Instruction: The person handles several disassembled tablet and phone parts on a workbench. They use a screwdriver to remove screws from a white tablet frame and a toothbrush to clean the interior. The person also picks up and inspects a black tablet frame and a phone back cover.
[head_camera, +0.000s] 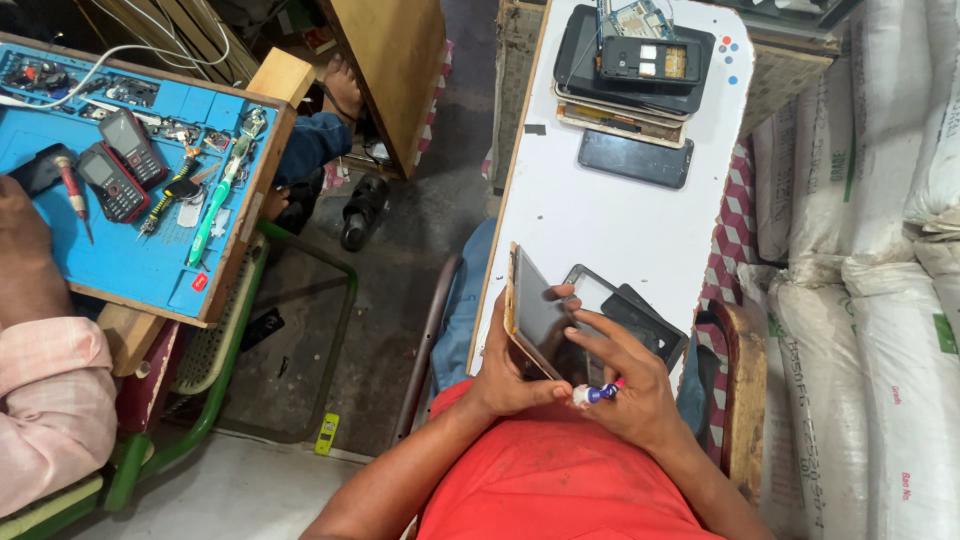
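A cramped repair stall with a white board (620, 215) across the person's lap. At six o'clock, the left hand (510, 375) clamps a tablet (535, 320) upright on edge; the right hand (625, 385) pinches a small tube (592, 395), fingers together. Steadying the tablet and keeping the tip close would likely help.

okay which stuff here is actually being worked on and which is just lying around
In use: tablet in the left hand; small tube in the right hand.

Lying about: dark frames, stacked devices, black phone, neighbour's blue mat with two handsets.
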